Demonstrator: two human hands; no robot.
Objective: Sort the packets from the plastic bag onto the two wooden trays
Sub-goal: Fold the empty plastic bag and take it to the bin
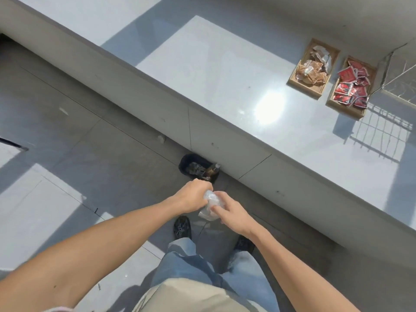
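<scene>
A crumpled clear plastic bag (pixel 210 204) is pinched between both hands above the floor. My left hand (pixel 194 196) grips its upper part; my right hand (pixel 229 212) holds its lower right side. Whether anything is inside the bag cannot be told. On the counter at the far right stand two wooden trays side by side: the left tray (pixel 295 81) holds several brown and pale packets (pixel 313 68), the right tray (pixel 347 110) holds several red packets (pixel 352 86).
A long grey counter (pixel 225 70) runs diagonally across the view. On the floor at its base sits a black bin (pixel 186 162) with rubbish and a bottle (pixel 212 169). A wire rack (pixel 396 70) stands right of the trays. My legs and shoes are below my hands.
</scene>
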